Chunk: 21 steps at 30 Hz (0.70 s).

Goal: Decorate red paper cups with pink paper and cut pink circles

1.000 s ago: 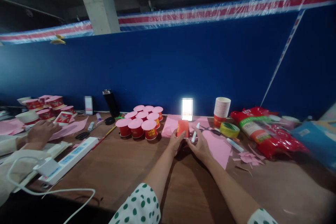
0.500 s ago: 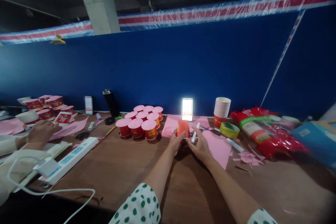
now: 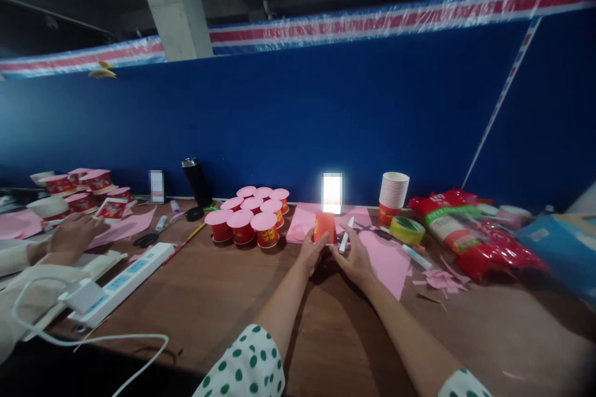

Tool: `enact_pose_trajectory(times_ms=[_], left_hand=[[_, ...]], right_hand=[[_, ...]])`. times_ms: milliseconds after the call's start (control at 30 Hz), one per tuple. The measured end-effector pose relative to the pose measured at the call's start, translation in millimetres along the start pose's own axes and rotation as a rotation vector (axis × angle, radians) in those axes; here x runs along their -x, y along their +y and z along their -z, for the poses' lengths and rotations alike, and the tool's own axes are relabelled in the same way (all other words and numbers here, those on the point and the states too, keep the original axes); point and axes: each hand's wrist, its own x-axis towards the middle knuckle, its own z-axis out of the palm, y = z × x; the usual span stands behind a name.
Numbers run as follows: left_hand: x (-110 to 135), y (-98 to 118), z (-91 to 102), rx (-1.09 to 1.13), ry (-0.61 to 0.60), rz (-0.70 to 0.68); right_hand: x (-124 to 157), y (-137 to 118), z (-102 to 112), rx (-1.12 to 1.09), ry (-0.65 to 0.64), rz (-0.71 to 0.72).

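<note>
Near the middle of the table, my left hand (image 3: pixel 313 253) is closed around a red paper cup (image 3: pixel 325 227) with yellow print. My right hand (image 3: pixel 356 260) grips a slim white pen-like stick (image 3: pixel 345 238), its tip pointing up and away; its exact kind is unclear. The right fingertips also come close to the cup's lower edge; whether they touch it cannot be made out. Pink paper sheets (image 3: pixel 384 263) lie beneath and beside the hands. To the left stand several red cups topped with pink paper discs (image 3: pixel 264 222).
A lit phone (image 3: pixel 332 193) stands behind my hands. Rightward are stacked paper cups (image 3: pixel 394 192), yellow tape (image 3: pixel 406 231), pink scraps (image 3: pixel 442 280) and a red plastic package (image 3: pixel 465 229). Leftward are a black flask (image 3: pixel 197 183), a power strip (image 3: pixel 123 279) and a co-worker's hand (image 3: pixel 74 234).
</note>
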Motion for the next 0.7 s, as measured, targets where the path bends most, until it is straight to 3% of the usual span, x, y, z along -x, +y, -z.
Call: enact_pose_trajectory(times_ms=[700], left_hand=[[1.4, 2.2, -1.8, 0.001, -0.003, 0.002]], right_hand=[[0.1, -1.1, 0.8, 0.001, -0.003, 0.001]])
